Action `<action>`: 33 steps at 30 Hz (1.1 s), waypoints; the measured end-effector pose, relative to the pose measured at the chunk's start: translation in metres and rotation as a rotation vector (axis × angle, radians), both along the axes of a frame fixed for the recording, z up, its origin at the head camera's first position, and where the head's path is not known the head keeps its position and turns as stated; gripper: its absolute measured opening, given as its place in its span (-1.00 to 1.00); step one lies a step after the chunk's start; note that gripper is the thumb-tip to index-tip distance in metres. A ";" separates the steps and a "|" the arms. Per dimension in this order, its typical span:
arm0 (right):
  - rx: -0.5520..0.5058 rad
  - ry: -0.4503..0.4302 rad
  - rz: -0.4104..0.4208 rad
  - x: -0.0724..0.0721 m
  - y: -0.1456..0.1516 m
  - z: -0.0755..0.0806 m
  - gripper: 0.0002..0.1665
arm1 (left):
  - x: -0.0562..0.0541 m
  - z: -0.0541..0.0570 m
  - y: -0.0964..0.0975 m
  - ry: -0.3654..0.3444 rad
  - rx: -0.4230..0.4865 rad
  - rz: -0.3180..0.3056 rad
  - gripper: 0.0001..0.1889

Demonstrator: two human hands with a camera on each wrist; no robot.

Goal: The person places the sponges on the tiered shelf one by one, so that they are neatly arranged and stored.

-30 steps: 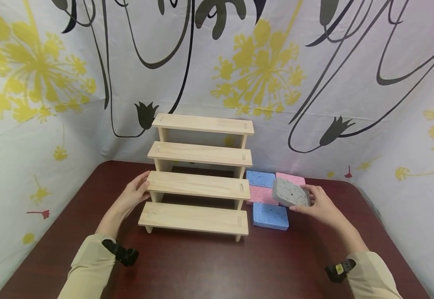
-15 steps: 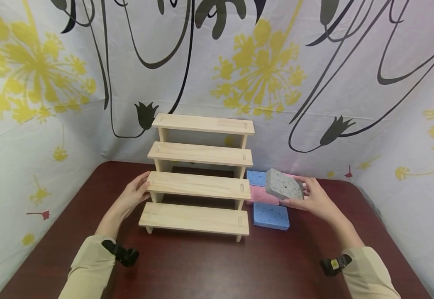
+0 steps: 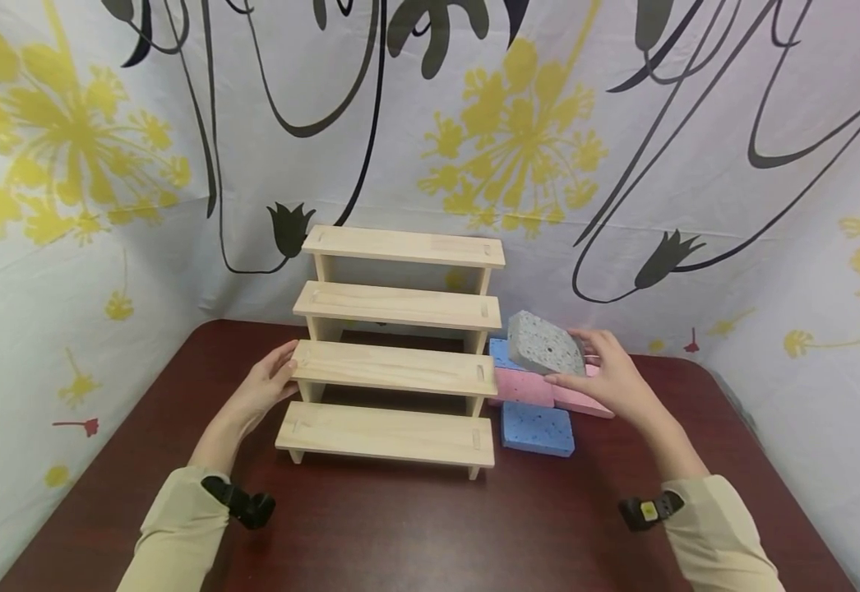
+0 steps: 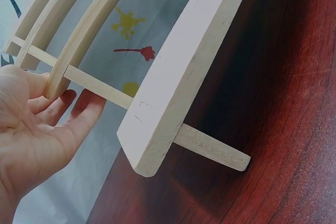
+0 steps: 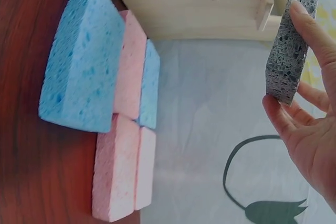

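Note:
A light wooden four-step display stand (image 3: 393,366) is on the table in the head view. At the left end of its second board from the bottom, my left hand (image 3: 270,382) grips the edge, thumb on one side and fingers curled beneath, as the left wrist view shows. My right hand (image 3: 611,378) pinches a grey pitted sponge (image 3: 544,344) by its edge, tilted and raised above the other sponges. Below it lie a front blue sponge (image 3: 537,429), a pink sponge (image 3: 522,386), a partly covered back blue sponge (image 3: 500,353) and more pink sponges (image 5: 118,169).
The dark red-brown table (image 3: 400,526) extends in front of the stand. A white patterned cloth (image 3: 519,148) hangs behind and at both sides. Black wrist cameras sit on both forearms. The sponges lie close to the stand's right side.
My right hand has moved left and upward with the grey sponge, toward the stand, uncovering more of the pink sponge at the right. My left hand stays in place on the stand.

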State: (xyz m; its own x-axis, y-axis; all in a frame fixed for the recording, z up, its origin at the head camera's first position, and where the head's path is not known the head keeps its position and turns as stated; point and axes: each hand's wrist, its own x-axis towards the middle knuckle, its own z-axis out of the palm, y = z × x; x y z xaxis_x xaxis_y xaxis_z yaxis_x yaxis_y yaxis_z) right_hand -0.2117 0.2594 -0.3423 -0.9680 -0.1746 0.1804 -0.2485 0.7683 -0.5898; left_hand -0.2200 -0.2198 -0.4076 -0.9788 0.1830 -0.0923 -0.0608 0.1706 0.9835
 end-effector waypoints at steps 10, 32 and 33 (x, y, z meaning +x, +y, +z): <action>-0.027 0.026 0.025 -0.004 -0.014 0.011 0.00 | -0.001 -0.001 0.000 0.006 0.007 -0.002 -0.43; -0.048 0.045 0.067 -0.019 -0.043 0.031 0.00 | 0.001 -0.001 0.001 0.005 -0.007 0.008 -0.44; -0.047 0.046 0.069 -0.020 -0.044 0.031 0.00 | 0.001 -0.001 0.001 0.007 -0.004 0.007 -0.44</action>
State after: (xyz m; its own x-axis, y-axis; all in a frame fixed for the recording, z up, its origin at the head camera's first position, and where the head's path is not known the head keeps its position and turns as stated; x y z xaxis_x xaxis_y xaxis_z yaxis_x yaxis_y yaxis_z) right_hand -0.2313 0.2155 -0.3110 -0.9446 -0.2308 0.2336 -0.3272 0.7202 -0.6117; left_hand -0.2195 -0.2188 -0.4086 -0.9805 0.1762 -0.0864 -0.0554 0.1740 0.9832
